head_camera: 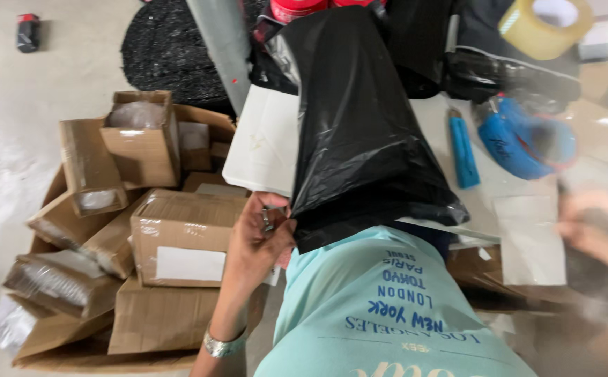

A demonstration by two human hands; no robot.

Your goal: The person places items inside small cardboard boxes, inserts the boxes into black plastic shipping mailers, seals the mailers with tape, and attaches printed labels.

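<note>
left hand [258, 237] closed on lower left corner of black plastic bag [360, 132], fingers pinching its edge; metal bracelet [221, 345] on wrist. bag held upright over near edge of bench [513, 185], partly covering white flat box [265, 139] behind it. right hand [601, 234] blurred at right edge of view, grip not discernible. on bench toward far right: blue lighter-shaped tool [463, 150], blue tape dispenser [527, 139], roll of clear tape [545, 26], white sheet [531, 241]. on floor left of bench: open carton filled with taped cardboard boxes [182, 237].
</note>
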